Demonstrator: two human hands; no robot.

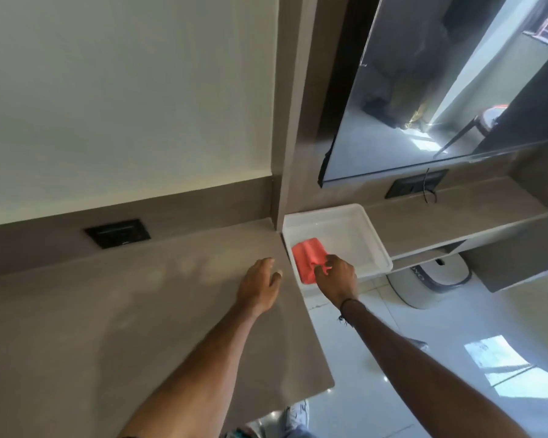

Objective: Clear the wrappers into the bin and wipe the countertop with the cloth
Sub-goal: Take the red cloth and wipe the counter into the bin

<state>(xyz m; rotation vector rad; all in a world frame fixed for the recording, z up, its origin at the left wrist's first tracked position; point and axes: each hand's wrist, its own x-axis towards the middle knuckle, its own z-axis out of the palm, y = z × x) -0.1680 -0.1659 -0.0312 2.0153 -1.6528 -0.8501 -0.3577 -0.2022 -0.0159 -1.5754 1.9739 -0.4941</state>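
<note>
A coral-red cloth point(307, 256) lies in the front left corner of a white tray point(374, 241) on the lower shelf. My right hand point(337, 275) reaches into the tray, and its fingers pinch the cloth's near edge. My left hand point(260, 284) rests flat, fingers apart, on the grey-brown countertop point(124, 311) close to its right edge. No wrappers show on the countertop. A white bin point(431, 281) with a dark rim stands on the floor under the shelf.
A black socket plate point(117, 237) sits in the backsplash behind the countertop, and another point(416, 184) with a cable sits above the shelf point(450, 213). A large dark screen point(440, 90) hangs above the shelf. Glossy white floor tiles lie to the right.
</note>
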